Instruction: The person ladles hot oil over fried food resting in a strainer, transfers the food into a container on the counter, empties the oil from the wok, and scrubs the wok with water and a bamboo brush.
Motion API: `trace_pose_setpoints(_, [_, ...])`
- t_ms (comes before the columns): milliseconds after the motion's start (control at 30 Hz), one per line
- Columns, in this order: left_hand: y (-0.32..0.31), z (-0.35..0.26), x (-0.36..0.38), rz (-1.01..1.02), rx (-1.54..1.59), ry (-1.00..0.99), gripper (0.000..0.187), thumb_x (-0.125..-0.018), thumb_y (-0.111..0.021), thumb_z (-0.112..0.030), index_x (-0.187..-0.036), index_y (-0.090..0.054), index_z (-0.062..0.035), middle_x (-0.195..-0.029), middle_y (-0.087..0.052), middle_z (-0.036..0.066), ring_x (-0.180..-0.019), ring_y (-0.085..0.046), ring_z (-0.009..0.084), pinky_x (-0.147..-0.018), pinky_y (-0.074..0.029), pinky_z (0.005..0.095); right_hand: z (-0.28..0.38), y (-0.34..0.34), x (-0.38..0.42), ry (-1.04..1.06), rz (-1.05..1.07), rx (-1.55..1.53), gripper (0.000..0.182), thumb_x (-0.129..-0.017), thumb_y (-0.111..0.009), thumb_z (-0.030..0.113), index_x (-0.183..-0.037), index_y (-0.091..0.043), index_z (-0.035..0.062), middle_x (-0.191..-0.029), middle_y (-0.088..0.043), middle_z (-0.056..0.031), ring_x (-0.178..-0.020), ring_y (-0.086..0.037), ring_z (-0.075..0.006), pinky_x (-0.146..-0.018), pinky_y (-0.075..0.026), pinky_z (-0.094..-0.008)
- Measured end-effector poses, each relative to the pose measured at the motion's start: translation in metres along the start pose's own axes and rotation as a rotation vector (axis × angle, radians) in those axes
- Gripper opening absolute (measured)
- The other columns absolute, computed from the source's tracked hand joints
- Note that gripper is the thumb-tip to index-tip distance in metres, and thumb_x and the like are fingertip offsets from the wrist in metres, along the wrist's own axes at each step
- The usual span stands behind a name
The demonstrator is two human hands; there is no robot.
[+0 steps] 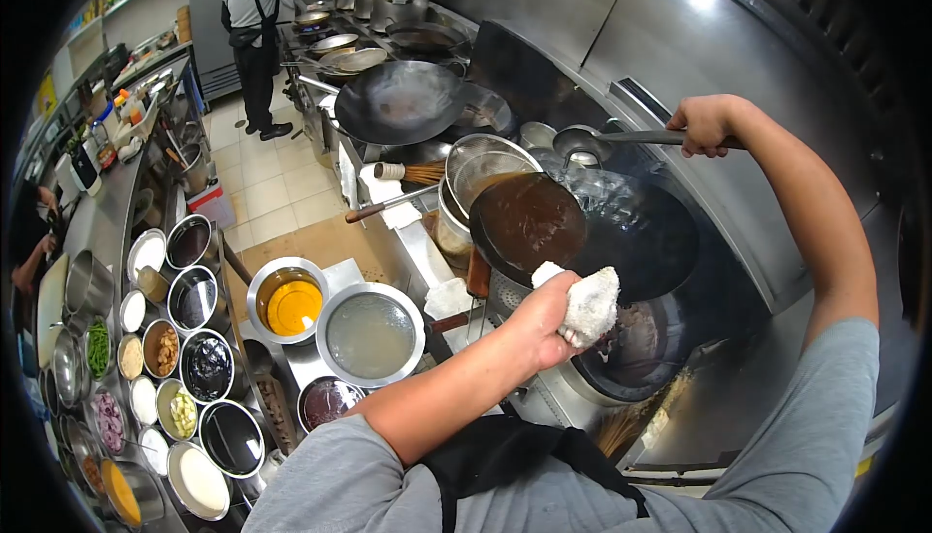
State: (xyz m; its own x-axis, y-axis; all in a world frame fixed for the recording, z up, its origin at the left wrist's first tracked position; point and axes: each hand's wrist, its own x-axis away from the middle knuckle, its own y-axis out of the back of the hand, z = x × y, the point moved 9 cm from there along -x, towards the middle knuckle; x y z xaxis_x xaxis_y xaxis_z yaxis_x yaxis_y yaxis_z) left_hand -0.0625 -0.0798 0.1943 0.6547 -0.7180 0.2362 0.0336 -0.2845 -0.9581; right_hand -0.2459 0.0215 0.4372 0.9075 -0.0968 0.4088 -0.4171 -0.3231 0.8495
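Observation:
My left hand (551,324) is closed around a folded white cloth (594,306), right at the near rim of a dark wok (641,242). The wok looks wet and shiny inside. My right hand (707,127) grips the long handle of a ladle (636,137), its dark bowl over the wok's far edge. Left of the wok, a round vessel of dark brown liquid (534,227) overlaps it in this view. A wire strainer (485,166) rests behind that vessel. Below the cloth, part of the burner (636,339) shows.
Another large wok (400,101) steams farther along the range. Pots of yellow oil (293,306) and cloudy liquid (371,335) stand to my left, beside several ingredient containers (207,363). A co-worker (254,38) stands at the far end. A bamboo brush (413,173) lies near the strainer.

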Motion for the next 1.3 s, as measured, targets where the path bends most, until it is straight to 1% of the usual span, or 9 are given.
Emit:
trace_pose_setpoints(200, [-0.006,0.0,-0.003,0.004,-0.04,0.01,0.028,-0.091,-0.039,-0.023,-0.101,-0.06,-0.007,-0.093,-0.066,0.007,-0.08,-0.065,0.022,-0.068,-0.053,0.0378,0.003,0.005,-0.008,-0.013,-0.013,0.038,0.021,-0.078,-0.063,0.005,-0.099,-0.062,0.0025,-0.062,-0.053,-0.0051,-0.048,-0.051,-0.0147,-0.042,-0.043,-0.0303])
trace_pose_setpoints(267, [-0.004,0.003,-0.006,-0.036,0.023,0.037,0.025,-0.091,-0.043,-0.026,-0.099,-0.062,-0.0123,-0.091,-0.066,0.003,-0.077,-0.063,0.021,-0.068,-0.049,0.0381,0.003,0.007,-0.012,-0.013,-0.013,0.036,0.022,-0.079,-0.063,0.006,-0.101,-0.062,0.003,-0.063,-0.054,-0.0051,-0.048,-0.052,-0.0148,-0.042,-0.044,-0.0304])
trace_pose_setpoints(700, [0.003,-0.002,-0.034,0.009,0.12,0.067,0.021,-0.087,-0.047,-0.023,-0.096,-0.064,-0.0143,-0.091,-0.066,0.002,-0.079,-0.061,0.0201,-0.074,-0.046,0.0393,0.024,0.022,-0.025,-0.064,-0.041,0.151,0.029,-0.083,-0.06,0.013,-0.111,-0.061,0.0053,-0.063,-0.055,-0.0072,-0.05,-0.053,-0.0177,-0.046,-0.045,-0.033])
trace_pose_setpoints(933, [-0.002,-0.007,-0.05,0.097,0.216,0.071,0.024,-0.087,-0.045,-0.025,-0.096,-0.063,-0.0115,-0.088,-0.065,0.005,-0.078,-0.06,0.0232,-0.069,-0.047,0.0397,0.037,0.031,-0.041,-0.072,-0.05,0.202,0.027,-0.083,-0.061,0.014,-0.109,-0.062,0.0057,-0.061,-0.056,-0.0082,-0.051,-0.055,-0.02,-0.048,-0.046,-0.035])
trace_pose_setpoints(1067, [-0.001,-0.01,-0.06,0.222,0.254,0.06,0.027,-0.087,-0.043,-0.027,-0.096,-0.063,-0.0108,-0.086,-0.063,0.007,-0.079,-0.06,0.0252,-0.067,-0.048,0.0394,0.052,0.041,-0.043,-0.061,-0.13,0.309,0.023,-0.079,-0.061,0.015,-0.099,-0.066,0.0052,-0.066,-0.062,-0.0107,-0.059,-0.061,-0.0236,-0.054,-0.048,-0.0385])
trace_pose_setpoints(1133, [0.004,-0.008,-0.065,0.213,0.327,0.046,0.026,-0.087,-0.046,-0.028,-0.096,-0.062,-0.0094,-0.087,-0.063,0.009,-0.077,-0.059,0.0243,-0.065,-0.048,0.0379,0.058,0.045,-0.043,-0.052,-0.159,0.359,0.022,-0.078,-0.061,0.016,-0.096,-0.067,0.0051,-0.069,-0.065,-0.0118,-0.062,-0.063,-0.0249,-0.057,-0.049,-0.0397])
trace_pose_setpoints(1200, [0.01,-0.008,-0.069,0.198,0.396,0.031,0.026,-0.086,-0.049,-0.029,-0.096,-0.062,-0.008,-0.089,-0.062,0.011,-0.075,-0.059,0.0234,-0.063,-0.048,0.0364,0.066,0.049,-0.043,-0.026,-0.166,0.409,0.019,-0.08,-0.059,0.011,-0.098,-0.064,0.0098,-0.061,-0.055,-0.007,-0.051,-0.054,-0.0195,-0.049,-0.046,-0.0344])
trace_pose_setpoints(1267, [0.018,-0.008,-0.069,0.138,0.474,0.02,0.032,-0.085,-0.052,-0.033,-0.101,-0.059,-0.0059,-0.091,-0.06,0.013,-0.074,-0.057,0.0211,-0.061,-0.048,0.0346,0.067,0.053,-0.044,-0.013,-0.191,0.407,0.019,-0.079,-0.059,0.011,-0.097,-0.064,0.0089,-0.062,-0.057,-0.0079,-0.053,-0.057,-0.0202,-0.05,-0.047,-0.0346])
trace_pose_setpoints(1300, [0.021,-0.009,-0.068,0.106,0.477,-0.013,0.044,-0.082,-0.055,-0.036,-0.105,-0.054,0.0013,-0.088,-0.057,0.011,-0.071,-0.055,0.0188,-0.06,-0.046,0.0317,0.069,0.057,-0.045,0.008,-0.22,0.411,0.019,-0.078,-0.058,0.01,-0.096,-0.064,0.008,-0.064,-0.059,-0.0088,-0.055,-0.059,-0.0209,-0.051,-0.049,-0.0349])
